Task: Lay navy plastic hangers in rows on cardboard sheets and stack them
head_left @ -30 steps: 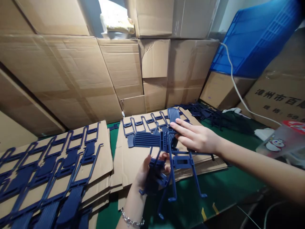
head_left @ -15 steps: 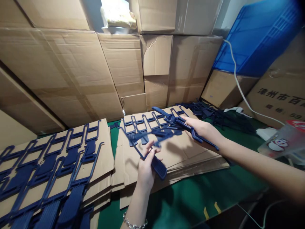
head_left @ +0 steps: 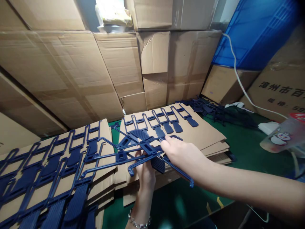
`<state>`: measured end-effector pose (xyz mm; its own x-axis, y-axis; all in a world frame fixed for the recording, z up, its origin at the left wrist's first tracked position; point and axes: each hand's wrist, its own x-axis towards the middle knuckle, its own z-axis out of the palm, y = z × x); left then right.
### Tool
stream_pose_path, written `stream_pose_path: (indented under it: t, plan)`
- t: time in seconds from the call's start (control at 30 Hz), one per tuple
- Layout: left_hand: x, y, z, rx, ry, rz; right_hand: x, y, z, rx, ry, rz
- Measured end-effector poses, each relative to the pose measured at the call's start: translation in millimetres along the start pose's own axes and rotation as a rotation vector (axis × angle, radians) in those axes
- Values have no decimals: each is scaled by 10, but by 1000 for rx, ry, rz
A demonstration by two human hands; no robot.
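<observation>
Dark blue plastic makes up the bunch (head_left: pixel 148 148) of parts which the person holds above the near edge of the right stack (head_left: pixel 205 135) of cardboard. The left hand (head_left: pixel 145 170) is clamped on the bunch from below, with its fingers partly hidden behind the parts; a bracelet (head_left: pixel 139 224) is on this wrist. The right hand (head_left: pixel 178 152) is closed on the right end of the bunch, and its fingers are curled over the parts. Thin legs with bent tips stick out from the bunch, several toward the left and one down to the right, below the right hand. Behind the bunch, a row (head_left: pixel 177 127) of similar parts lies flat on the right stack, their pads turned to the near side. More parts (head_left: pixel 51 163) lie in rows on the left stack (head_left: pixel 105 175), and the long legs reach over its edge. Both stacks rest on a green surface (head_left: pixel 238 149). At its far right lies a loose heap (head_left: pixel 209 109) of dark parts, and a cup (head_left: pixel 278 138) stands tilted nearer.
</observation>
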<state>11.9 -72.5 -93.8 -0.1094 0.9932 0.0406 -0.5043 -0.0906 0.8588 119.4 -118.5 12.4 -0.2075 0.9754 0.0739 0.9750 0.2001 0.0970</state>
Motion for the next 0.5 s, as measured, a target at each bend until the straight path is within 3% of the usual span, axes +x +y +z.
stream_pose_path:
  t: [0.07,0.2,0.4,0.5]
  plan:
    - [4,40,47,-72,78,-31,32,-16,74,-15,21,-11]
    - [26,83,83,-110,259,61,116,43,150,-14,60,15]
    - [3,117,86,-198,313,70,200,65,140,19,14,88]
    - [-9,105,88,-125,291,100,223,23,166,10,25,81]
